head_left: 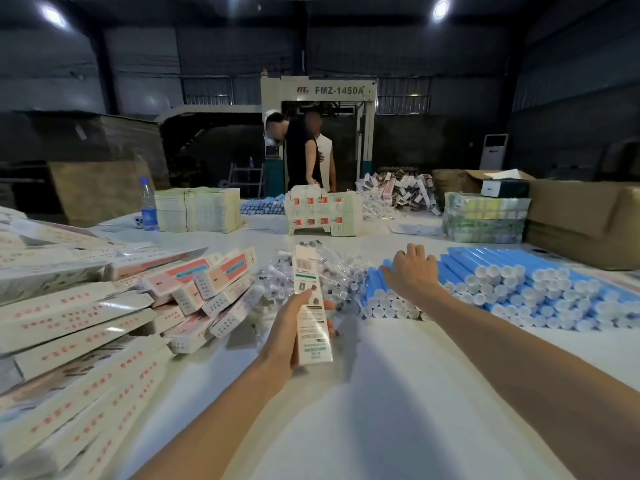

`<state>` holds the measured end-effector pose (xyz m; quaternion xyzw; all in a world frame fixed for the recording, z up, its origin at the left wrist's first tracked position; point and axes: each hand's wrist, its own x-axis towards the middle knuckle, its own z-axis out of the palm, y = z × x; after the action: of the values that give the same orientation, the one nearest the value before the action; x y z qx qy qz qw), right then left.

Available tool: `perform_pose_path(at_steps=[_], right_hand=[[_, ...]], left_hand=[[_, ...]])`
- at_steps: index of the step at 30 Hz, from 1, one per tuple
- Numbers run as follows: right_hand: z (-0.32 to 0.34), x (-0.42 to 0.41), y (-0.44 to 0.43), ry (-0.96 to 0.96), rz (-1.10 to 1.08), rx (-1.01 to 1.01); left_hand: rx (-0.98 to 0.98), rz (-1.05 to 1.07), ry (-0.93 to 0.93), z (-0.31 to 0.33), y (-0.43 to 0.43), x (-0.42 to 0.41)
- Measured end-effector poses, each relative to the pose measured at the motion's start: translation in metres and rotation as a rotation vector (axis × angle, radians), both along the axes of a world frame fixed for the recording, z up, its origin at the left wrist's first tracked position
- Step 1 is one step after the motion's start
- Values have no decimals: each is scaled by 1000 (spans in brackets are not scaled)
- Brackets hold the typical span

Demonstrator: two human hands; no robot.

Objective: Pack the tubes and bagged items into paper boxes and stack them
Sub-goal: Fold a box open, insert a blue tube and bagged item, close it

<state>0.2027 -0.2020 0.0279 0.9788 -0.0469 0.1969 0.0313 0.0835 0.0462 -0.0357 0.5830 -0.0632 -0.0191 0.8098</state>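
In a dim warehouse, a white desk [381, 403] carries stacked cartons [86, 306], bagged items [341, 275] and blue tubes [502, 285]. The left hand [294, 329] has its grip around a paper box [311, 306] above the desk. The right hand [410, 271] rests on the tubes, grip wide.

machine [318, 95] header reads "fmz-1450a".
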Motion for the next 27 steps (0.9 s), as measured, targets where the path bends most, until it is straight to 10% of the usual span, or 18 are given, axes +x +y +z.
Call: perform_pose_path(at_steps=[9,17,20,23,27], right_hand=[[-10,17,21,16,-42,-331],[1,5,28,-128,-50,-237],[14,-9,19,-281,39,189],[31,-43,12,-214,355,1100],[50,-96,15,-188,762,1601]], left_hand=[[-20,-102,-137,3,-7,-1],[-14,-159,-152,4,-7,-7],[14,-157,-152,7,-5,-9],[45,-138,-148,12,-6,-10],[69,-171,-149,15,-7,-14]])
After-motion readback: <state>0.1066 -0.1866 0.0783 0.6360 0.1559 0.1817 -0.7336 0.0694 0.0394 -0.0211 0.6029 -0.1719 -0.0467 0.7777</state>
